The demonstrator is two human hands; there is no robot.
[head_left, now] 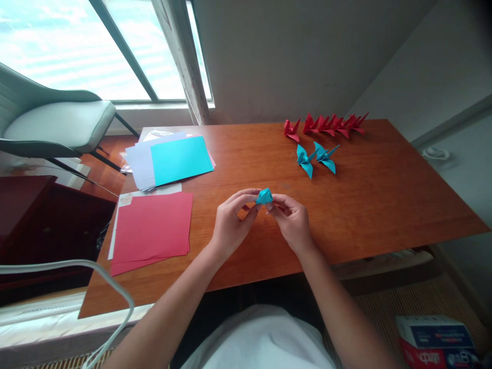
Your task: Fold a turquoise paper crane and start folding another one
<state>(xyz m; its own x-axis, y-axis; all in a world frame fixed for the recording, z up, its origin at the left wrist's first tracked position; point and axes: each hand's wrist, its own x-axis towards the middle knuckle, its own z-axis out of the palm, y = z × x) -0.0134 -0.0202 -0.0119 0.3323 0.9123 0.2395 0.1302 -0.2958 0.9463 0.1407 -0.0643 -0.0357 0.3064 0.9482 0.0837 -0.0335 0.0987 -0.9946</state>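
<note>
A small piece of folded blue paper [264, 196] is held above the front middle of the table. My left hand [235, 218] pinches its left side between thumb and fingers. On its right side, the thumb and fingertips of my right hand [292, 220] grip it too. Two blue paper cranes [306, 161] stand on the table farther back to the right. Behind them is a row of several red paper cranes [334, 125].
Red paper sheets [154, 225] lie at the table's left front. Behind them, a blue sheet [182, 160] tops a pile of pale sheets [141, 163]. The wooden table [384, 195] meets a wall at the back. A chair [57, 123] stands by the window.
</note>
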